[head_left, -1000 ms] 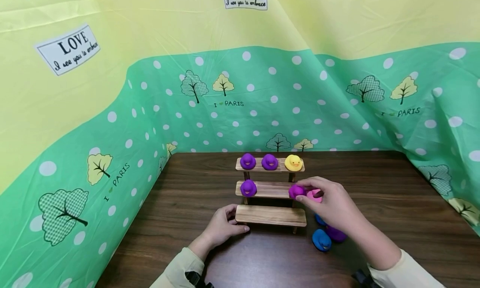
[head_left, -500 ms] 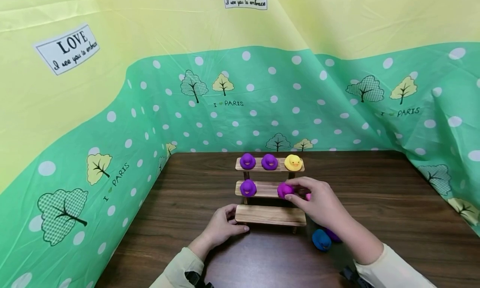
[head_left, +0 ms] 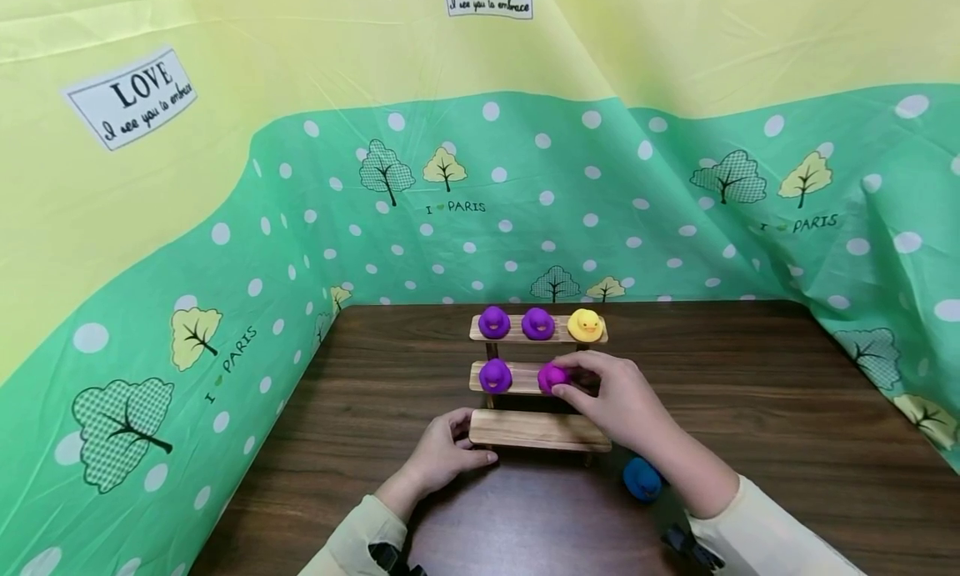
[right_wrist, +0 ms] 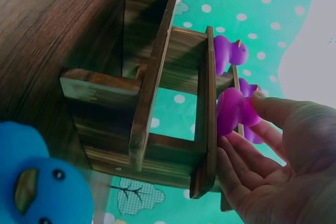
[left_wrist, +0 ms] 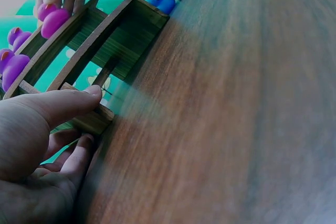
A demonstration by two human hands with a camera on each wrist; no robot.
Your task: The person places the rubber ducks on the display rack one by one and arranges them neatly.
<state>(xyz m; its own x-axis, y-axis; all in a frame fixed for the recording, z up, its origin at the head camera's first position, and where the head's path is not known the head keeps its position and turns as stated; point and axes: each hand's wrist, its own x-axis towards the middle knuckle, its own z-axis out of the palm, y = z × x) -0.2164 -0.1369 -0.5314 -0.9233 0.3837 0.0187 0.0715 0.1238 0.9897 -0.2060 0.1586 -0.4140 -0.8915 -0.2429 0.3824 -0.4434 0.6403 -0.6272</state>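
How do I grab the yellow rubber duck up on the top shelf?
Probably best to pinch the sides of the yellow rubber duck's round body, coming from above. It sits upright near the right end of the top shelf, its top uncovered, with a purple rubber duck close on its left.

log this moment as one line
right hand: holds magenta duck at middle shelf | left hand: grips wooden stand | top shelf: two purple ducks, yellow duck
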